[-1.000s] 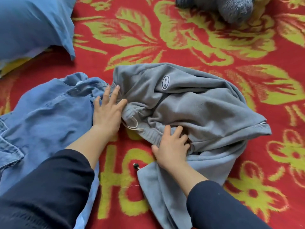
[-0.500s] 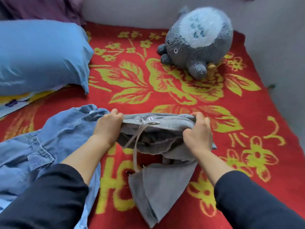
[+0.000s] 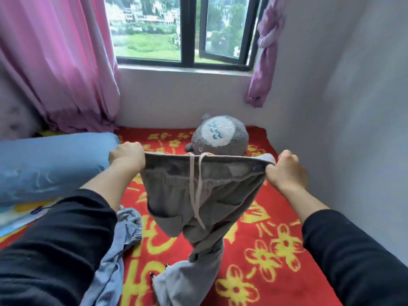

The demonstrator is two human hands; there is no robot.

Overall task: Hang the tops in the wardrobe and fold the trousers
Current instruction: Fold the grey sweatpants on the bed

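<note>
Gripping the waistband at its two ends, the left hand (image 3: 127, 156) and the right hand (image 3: 283, 170) have their fingers curled tightly round the grey trousers (image 3: 198, 195) and hold them stretched wide in the air above the red blanket (image 3: 276, 250). Their drawstring (image 3: 195, 195) hangs down the middle and the legs fall twisted to the blanket. A blue denim garment (image 3: 119, 250) lies beside the left sleeve, a blue pillow (image 3: 48, 164) further left, and a grey plush toy (image 3: 220, 135) behind the waistband.

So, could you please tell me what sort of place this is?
Most likely a bedroom: a red floral blanket, a blue pillow and a grey plush toy lie below a curtained window.
</note>
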